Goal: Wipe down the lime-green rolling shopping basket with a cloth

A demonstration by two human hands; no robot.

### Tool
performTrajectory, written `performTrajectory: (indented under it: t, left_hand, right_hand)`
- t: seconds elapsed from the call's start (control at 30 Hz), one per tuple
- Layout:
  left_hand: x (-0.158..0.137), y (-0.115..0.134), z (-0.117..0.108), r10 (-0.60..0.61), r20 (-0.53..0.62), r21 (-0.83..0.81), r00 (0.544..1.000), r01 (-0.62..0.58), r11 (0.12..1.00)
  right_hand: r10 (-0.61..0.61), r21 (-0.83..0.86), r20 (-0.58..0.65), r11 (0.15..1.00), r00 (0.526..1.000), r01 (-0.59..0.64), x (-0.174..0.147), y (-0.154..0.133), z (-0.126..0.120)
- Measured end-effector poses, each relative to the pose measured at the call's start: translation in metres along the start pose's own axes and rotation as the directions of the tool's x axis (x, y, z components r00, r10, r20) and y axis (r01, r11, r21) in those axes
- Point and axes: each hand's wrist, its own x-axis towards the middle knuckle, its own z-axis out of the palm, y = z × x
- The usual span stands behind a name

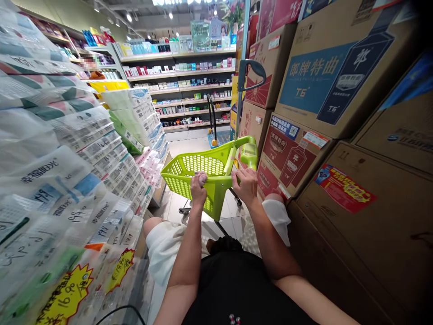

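Note:
In front of me stands a lime-green plastic shopping cart [216,198] with a perforated basket, turned at an angle. My left hand [199,193] is closed at the basket's near rim. A small pale pinkish, crumpled thing [202,178] shows at its fingers; what it is, I cannot make out. My right hand [246,186] is closed over the cart's green frame at the near right corner, just below the handle piece [249,152]. No goods show in the visible part of the basket.
Stacked tissue packs [98,131] line the left side, with yellow price signs [67,293] near me. Cardboard cartons [304,81] rise on the right. Ahead are a blue platform trolley [216,139], a grey-handled pole [241,76] and product shelves [182,72]. A person [94,72] is at the far left.

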Motion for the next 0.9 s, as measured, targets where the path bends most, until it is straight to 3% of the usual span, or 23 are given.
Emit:
performTrajectory:
  t: [0.07,0.17,0.23,0.3,0.37,0.47,0.57,0.63,0.8,0.9]
  left_hand:
    - [0.004,-0.004,-0.002,-0.003,0.015,-0.012,1.0,0.003,1.0]
    - [-0.002,0.004,0.001,0.188,0.127,-0.123,0.974,-0.172,0.977]
    - [-0.008,0.006,0.003,0.238,0.136,-0.146,0.962,-0.218,0.965]
    - [-0.008,-0.002,0.004,0.156,0.087,-0.098,0.984,-0.147,0.984]
    - [0.002,-0.019,0.001,-0.007,-0.012,-0.033,1.0,0.007,0.999]
    - [0.029,-0.043,-0.003,-0.206,-0.154,-0.01,0.966,0.207,0.978]
    - [0.043,-0.048,-0.001,-0.262,-0.205,-0.034,0.943,0.261,0.965]
    - [0.031,-0.04,0.008,-0.217,-0.208,-0.057,0.954,0.21,0.976]
    - [-0.038,-0.028,0.041,-0.058,-0.287,-0.138,0.956,0.019,0.99]
    - [-0.05,-0.04,0.043,-0.129,-0.311,-0.164,0.941,0.081,0.983]
  right_hand:
    - [-0.012,-0.019,-0.014,1.0,1.0,0.012,-0.001,-0.002,0.001]
    - [0.005,-0.029,-0.005,1.0,1.0,-0.006,-0.001,-0.006,0.0]
    - [0.019,-0.022,0.024,1.0,1.0,-0.019,-0.001,-0.009,-0.001]
    - [0.022,-0.01,0.057,1.0,0.998,-0.021,-0.001,-0.01,-0.003]
    - [0.006,-0.009,0.072,1.0,0.997,-0.005,0.0,-0.011,-0.005]
    - [-0.054,-0.016,0.066,0.998,0.996,0.055,0.002,-0.01,-0.006]
    - [-0.104,0.007,0.065,0.995,0.992,0.104,0.002,-0.01,-0.007]
    - [-0.112,0.023,0.062,0.994,0.992,0.111,0.001,-0.01,-0.007]
    - [-0.093,0.023,0.07,0.996,0.993,0.092,-0.001,-0.004,-0.01]
    - [-0.103,0.012,0.059,0.995,0.993,0.103,-0.001,0.002,-0.013]
